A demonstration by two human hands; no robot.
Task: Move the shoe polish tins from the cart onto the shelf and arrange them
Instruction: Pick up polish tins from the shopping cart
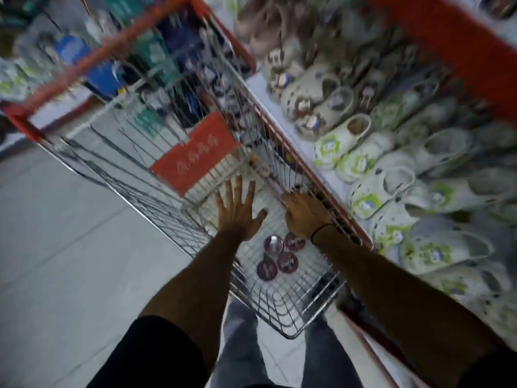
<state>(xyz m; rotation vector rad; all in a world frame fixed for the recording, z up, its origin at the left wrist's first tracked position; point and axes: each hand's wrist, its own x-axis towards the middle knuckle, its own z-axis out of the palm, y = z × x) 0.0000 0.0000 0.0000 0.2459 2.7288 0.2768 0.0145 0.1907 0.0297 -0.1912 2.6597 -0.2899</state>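
Several round dark-red shoe polish tins [279, 256] lie flat on the wire floor of the shopping cart [156, 208], near its end closest to me. My left hand [237, 211] hovers inside the cart above and beyond the tins, fingers spread, holding nothing. My right hand [303, 214] reaches into the cart along its right wall, fingers curled downward; whether it grips anything cannot be made out through the motion blur. The shelf [310, 152] runs along the cart's right side.
The shelf on the right is packed with rows of white and green clogs [391, 186]. A red sign [193, 152] hangs on the cart's child-seat flap. Blurred packaged goods [106, 68] fill shelves beyond the cart. Grey floor [70, 247] lies to the left.
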